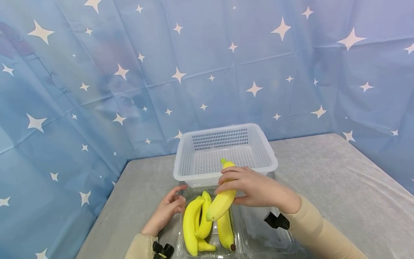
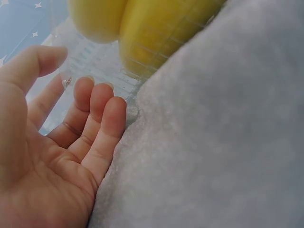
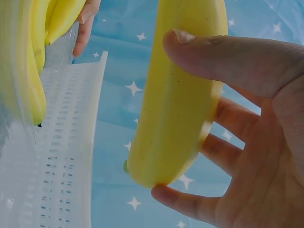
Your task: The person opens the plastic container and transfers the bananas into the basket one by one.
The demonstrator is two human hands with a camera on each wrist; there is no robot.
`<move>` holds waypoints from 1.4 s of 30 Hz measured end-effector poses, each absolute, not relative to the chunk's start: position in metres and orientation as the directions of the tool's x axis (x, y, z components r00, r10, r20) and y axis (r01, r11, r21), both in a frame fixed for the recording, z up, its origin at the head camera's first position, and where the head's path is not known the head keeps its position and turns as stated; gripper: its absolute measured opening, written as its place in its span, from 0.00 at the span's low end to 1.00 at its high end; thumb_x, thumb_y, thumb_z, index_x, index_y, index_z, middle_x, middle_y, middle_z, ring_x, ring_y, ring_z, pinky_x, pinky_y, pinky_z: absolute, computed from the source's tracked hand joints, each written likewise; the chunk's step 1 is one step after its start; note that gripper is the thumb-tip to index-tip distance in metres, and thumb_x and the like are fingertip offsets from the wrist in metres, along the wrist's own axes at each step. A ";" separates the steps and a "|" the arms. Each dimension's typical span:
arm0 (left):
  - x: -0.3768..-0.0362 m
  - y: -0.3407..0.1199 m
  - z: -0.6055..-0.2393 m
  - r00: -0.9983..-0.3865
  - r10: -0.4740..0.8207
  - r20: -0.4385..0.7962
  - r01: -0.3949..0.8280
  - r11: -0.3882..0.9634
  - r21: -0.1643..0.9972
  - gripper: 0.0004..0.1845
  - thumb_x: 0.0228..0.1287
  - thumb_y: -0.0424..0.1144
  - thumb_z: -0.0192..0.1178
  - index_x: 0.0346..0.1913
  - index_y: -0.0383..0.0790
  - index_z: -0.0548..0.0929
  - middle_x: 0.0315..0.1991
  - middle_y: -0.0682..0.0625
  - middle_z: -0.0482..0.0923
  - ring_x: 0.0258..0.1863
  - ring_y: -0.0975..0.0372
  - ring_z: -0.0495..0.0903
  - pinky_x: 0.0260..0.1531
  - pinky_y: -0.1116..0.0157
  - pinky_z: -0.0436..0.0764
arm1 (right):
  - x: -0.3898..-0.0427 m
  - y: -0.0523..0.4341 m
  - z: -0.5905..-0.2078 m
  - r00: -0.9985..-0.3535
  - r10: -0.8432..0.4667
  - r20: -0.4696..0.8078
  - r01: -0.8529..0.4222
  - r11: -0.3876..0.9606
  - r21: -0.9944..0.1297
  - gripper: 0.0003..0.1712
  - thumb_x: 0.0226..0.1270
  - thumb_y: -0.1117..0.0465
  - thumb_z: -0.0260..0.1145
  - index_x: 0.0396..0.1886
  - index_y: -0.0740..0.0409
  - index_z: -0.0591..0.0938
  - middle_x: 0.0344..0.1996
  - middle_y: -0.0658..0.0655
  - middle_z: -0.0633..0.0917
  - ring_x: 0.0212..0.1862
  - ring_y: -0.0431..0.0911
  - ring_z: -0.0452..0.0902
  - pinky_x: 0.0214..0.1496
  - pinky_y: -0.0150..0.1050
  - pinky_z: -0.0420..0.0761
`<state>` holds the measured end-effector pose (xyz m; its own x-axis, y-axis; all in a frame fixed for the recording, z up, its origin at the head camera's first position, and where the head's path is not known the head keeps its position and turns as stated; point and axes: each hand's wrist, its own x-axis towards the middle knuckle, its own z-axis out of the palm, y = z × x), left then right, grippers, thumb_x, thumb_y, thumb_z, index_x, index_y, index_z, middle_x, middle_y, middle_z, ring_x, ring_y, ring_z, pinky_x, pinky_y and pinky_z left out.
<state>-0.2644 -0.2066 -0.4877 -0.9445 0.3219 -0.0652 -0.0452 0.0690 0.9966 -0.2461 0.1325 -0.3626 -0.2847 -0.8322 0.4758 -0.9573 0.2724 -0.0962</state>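
Backdrop (image 1: 207, 64): blue cloth with white stars, hung behind and to both sides of the table; no writing shows on it.
Table (image 1: 339, 180): grey cloth top; its right half and far left strip lie bare, and its near edge is cut off by the frame.
Basket (image 1: 225, 151): white perforated plastic, at the table's far middle; no label to read.
Clear tray (image 1: 240, 237): see-through plastic box just in front of the basket, edges hard to trace, lower end out of view.
Bananas in tray (image 1: 194, 225): several lying together; count unclear where they overlap.
Held banana (image 1: 222, 199): lifted over the tray, tip towards the basket.
Right hand (image 1: 255, 187): thumb and fingers wrapped around the held banana.
Left hand (image 1: 166, 210): loosely bent fingers resting against the clear tray's left edge, grasping nothing.
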 end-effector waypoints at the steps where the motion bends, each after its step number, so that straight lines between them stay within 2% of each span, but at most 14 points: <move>1: -0.264 -0.207 -0.488 -0.944 0.322 -0.065 -0.045 0.070 0.997 0.26 0.71 0.34 0.54 0.70 0.41 0.64 0.34 0.47 0.75 0.27 0.61 0.76 0.32 0.65 0.80 | -0.247 0.133 -0.362 -0.282 -0.832 0.478 -0.958 0.273 -0.091 0.28 0.49 0.61 0.79 0.53 0.46 0.83 0.50 0.46 0.81 0.60 0.51 0.71 0.56 0.51 0.75; 5: -0.265 -0.207 -0.488 -0.944 0.325 -0.067 -0.046 0.072 0.996 0.26 0.71 0.34 0.55 0.70 0.40 0.64 0.34 0.47 0.75 0.27 0.61 0.76 0.33 0.65 0.80 | -0.248 0.136 -0.360 -0.275 -0.825 0.494 -0.959 0.274 -0.075 0.29 0.47 0.64 0.80 0.52 0.49 0.83 0.49 0.48 0.81 0.59 0.51 0.72 0.56 0.51 0.75; 11: -0.266 -0.208 -0.489 -0.942 0.330 -0.065 -0.041 0.079 0.996 0.25 0.71 0.35 0.55 0.69 0.40 0.65 0.34 0.46 0.74 0.27 0.61 0.76 0.32 0.65 0.80 | -0.250 0.138 -0.359 -0.295 -0.826 0.479 -0.954 0.286 -0.095 0.29 0.48 0.64 0.79 0.53 0.48 0.82 0.51 0.48 0.80 0.59 0.51 0.71 0.57 0.51 0.75; 21: -0.267 -0.208 -0.490 -0.940 0.334 -0.062 -0.038 0.078 0.996 0.25 0.71 0.34 0.55 0.69 0.39 0.65 0.34 0.46 0.75 0.28 0.61 0.76 0.32 0.65 0.80 | -0.257 0.141 -0.360 -0.251 -0.815 0.523 -0.964 0.256 -0.064 0.30 0.45 0.67 0.80 0.51 0.52 0.83 0.48 0.50 0.81 0.57 0.52 0.73 0.58 0.50 0.74; 31: -0.267 -0.208 -0.492 -0.941 0.330 -0.068 -0.047 0.072 0.996 0.26 0.71 0.36 0.56 0.69 0.40 0.65 0.35 0.46 0.75 0.28 0.61 0.77 0.33 0.65 0.80 | -0.263 0.145 -0.362 -0.283 -0.806 0.519 -0.957 0.276 -0.093 0.29 0.46 0.66 0.79 0.51 0.52 0.83 0.48 0.51 0.81 0.56 0.52 0.73 0.58 0.51 0.73; 42: -0.267 -0.208 -0.492 -0.945 0.321 -0.069 -0.050 0.068 0.996 0.27 0.70 0.37 0.57 0.69 0.40 0.65 0.33 0.47 0.75 0.27 0.61 0.77 0.32 0.65 0.80 | -0.268 0.150 -0.363 -0.306 -0.791 0.530 -0.951 0.279 -0.133 0.29 0.45 0.71 0.77 0.51 0.54 0.82 0.48 0.51 0.81 0.56 0.51 0.72 0.59 0.50 0.72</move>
